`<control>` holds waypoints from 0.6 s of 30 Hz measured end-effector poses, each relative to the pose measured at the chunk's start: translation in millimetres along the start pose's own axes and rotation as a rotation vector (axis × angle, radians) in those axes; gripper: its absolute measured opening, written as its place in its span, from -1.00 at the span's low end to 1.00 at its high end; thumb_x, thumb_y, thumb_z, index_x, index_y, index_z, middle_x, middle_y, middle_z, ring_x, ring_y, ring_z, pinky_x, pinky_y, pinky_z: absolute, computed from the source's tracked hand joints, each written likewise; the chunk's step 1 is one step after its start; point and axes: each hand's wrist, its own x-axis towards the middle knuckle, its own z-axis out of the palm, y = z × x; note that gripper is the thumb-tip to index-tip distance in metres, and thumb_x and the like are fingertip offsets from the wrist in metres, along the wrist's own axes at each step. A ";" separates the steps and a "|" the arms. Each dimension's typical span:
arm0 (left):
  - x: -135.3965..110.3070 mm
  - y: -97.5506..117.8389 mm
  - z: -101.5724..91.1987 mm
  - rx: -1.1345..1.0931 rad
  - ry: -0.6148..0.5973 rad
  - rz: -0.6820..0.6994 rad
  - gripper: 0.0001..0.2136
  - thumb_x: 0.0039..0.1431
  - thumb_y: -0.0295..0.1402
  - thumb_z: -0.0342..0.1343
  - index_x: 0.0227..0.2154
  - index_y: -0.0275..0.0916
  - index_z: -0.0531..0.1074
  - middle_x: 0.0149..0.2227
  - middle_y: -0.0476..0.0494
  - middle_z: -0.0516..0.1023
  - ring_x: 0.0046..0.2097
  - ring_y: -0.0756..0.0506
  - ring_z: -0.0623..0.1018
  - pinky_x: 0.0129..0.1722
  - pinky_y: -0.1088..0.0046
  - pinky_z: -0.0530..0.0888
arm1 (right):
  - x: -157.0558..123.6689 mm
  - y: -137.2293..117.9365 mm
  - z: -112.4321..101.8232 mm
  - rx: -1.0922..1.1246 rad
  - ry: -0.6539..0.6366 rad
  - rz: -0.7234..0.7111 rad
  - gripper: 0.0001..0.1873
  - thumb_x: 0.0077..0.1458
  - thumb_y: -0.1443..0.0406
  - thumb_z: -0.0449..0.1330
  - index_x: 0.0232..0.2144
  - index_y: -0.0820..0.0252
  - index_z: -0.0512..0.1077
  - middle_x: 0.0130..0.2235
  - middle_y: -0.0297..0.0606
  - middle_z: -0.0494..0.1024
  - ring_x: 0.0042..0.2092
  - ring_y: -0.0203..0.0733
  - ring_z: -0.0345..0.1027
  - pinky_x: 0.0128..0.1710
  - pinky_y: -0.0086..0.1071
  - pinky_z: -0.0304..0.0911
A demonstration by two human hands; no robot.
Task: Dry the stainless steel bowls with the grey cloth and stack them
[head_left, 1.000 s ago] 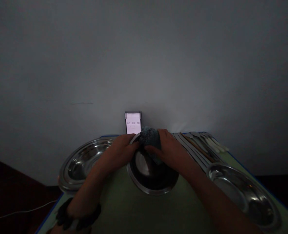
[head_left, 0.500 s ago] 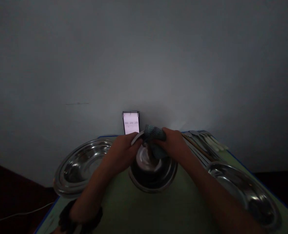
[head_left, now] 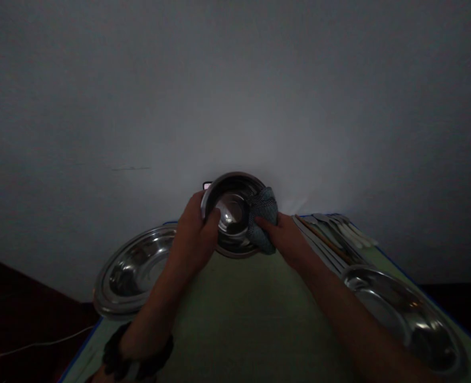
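A round stainless steel bowl (head_left: pixel 235 250) is held up off the table, its inside turned toward me. My left hand (head_left: pixel 197 226) grips its left rim, with the thumb over the inner edge. In my right hand (head_left: pixel 285 234) is a grey-blue cloth (head_left: pixel 263 223), folded over the bowl's right rim and pressed against it. The right thumb lies on the cloth; the fingers behind are hidden.
A wide steel basin (head_left: pixel 103 287) stands at the left of the green table (head_left: pixel 251 330), another steel basin (head_left: pixel 454 340) at the right. Several long utensils (head_left: pixel 331 239) lie behind the right one. A phone (head_left: pixel 207 185) is mostly hidden behind the bowl, near the wall (head_left: pixel 235 96).
The bowl has come up from low over the table and now faces me, covering most of the phone. The cloth has moved to its right rim, and my hands have spread apart.
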 end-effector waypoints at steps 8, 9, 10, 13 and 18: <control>0.6 -18.8 -12.0 0.249 -0.522 0.047 -0.65 0.18 -0.23 -0.17 -0.33 -0.29 0.49 -0.35 -0.25 0.58 -0.33 -0.17 0.53 -0.33 0.32 0.37 | -8.7 -24.7 -19.6 -0.508 -0.074 -0.352 -0.87 0.03 0.36 0.09 -0.34 0.20 0.43 -0.40 -0.24 0.54 -0.36 -0.21 0.36 -0.38 -0.40 0.13; -0.1 -18.2 -11.3 0.260 -0.538 0.059 -0.64 0.19 -0.24 -0.19 -0.32 -0.30 0.49 -0.34 -0.26 0.59 -0.32 -0.17 0.53 -0.33 0.32 0.37 | -11.4 -27.8 -19.4 -0.539 -0.083 -0.367 -0.88 0.04 0.37 0.08 -0.35 0.20 0.42 -0.42 -0.25 0.52 -0.38 -0.22 0.35 -0.40 -0.40 0.10; -0.9 -16.8 -10.5 0.261 -0.537 0.076 -0.63 0.20 -0.24 -0.21 -0.30 -0.29 0.49 -0.32 -0.27 0.59 -0.32 -0.18 0.54 -0.33 0.32 0.36 | -13.8 -30.3 -19.1 -0.566 -0.084 -0.370 -0.89 0.05 0.37 0.08 -0.36 0.20 0.41 -0.44 -0.26 0.51 -0.41 -0.23 0.33 -0.43 -0.41 0.08; -3.6 -10.4 -10.2 0.258 -0.533 0.138 -0.64 0.21 -0.25 -0.21 -0.26 -0.26 0.49 -0.30 -0.25 0.60 -0.32 -0.17 0.55 -0.33 0.34 0.35 | -17.4 -34.7 -18.1 -0.618 -0.086 -0.365 -0.93 0.06 0.37 0.09 -0.41 0.19 0.38 -0.48 -0.27 0.48 -0.45 -0.25 0.30 -0.46 -0.41 0.03; -9.7 1.7 -15.2 0.325 -0.580 0.238 -0.65 0.20 -0.30 -0.20 -0.33 -0.22 0.51 -0.40 -0.19 0.60 -0.42 -0.13 0.53 -0.43 0.39 0.29 | -15.1 -33.9 -19.2 -0.658 -0.097 -0.385 -0.96 0.03 0.34 0.15 -0.45 0.18 0.38 -0.50 -0.27 0.50 -0.45 -0.24 0.34 -0.47 -0.42 0.01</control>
